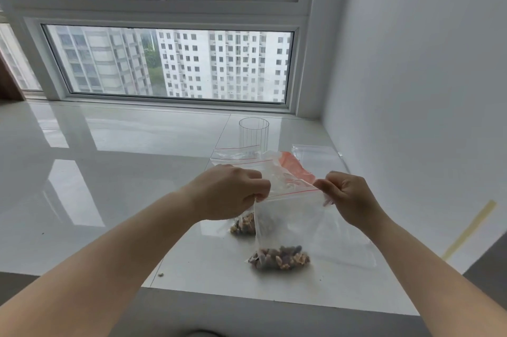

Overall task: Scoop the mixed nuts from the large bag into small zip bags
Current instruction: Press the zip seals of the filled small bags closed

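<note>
Both hands held up a small clear plastic zip bag [288, 216] over the shiny white counter [192, 254]. Left hand [230, 194] and right hand [348, 199] each pinched a top corner by its red strip. Mixed brown nuts [279, 257] sat at the bottom. If one pinch slipped, the bag could tip and the nuts could spill.

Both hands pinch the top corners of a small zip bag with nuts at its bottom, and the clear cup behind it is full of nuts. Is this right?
Not quite. The head view shows the clear cup empty. The rest holds: the left hand and right hand pinch the top corners of the small zip bag, with nuts at its bottom.
</note>
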